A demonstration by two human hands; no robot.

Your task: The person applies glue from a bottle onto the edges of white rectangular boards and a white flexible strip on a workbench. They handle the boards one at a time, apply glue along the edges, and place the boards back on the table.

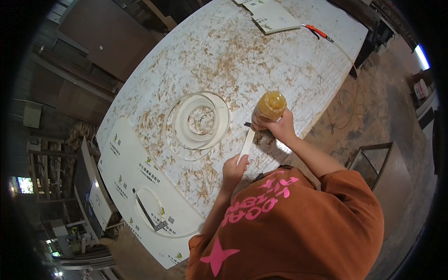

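Observation:
In my right hand [281, 127] is a clear plastic bottle [270, 105] with yellow-amber contents; its rounded end faces up and its lower end is hidden. The fingers wrap around its side. My left hand [234, 169] is closed on a narrow white strip [247, 143], which runs up toward the bottle. Whether bottle and strip touch, I cannot tell. A small dark flat piece [247, 124] shows beside the bottle. To the left, a loose coil of pale edge banding [222, 116] lies on the white worktable [298, 79].
Wood shavings [224, 65] litter the tabletop. A printed white board [126, 163] lies at the left, with a carpenter's square [149, 212] and a looped strip on it. At the far right are a red air blow gun [317, 31] with hose and pale panels [275, 18].

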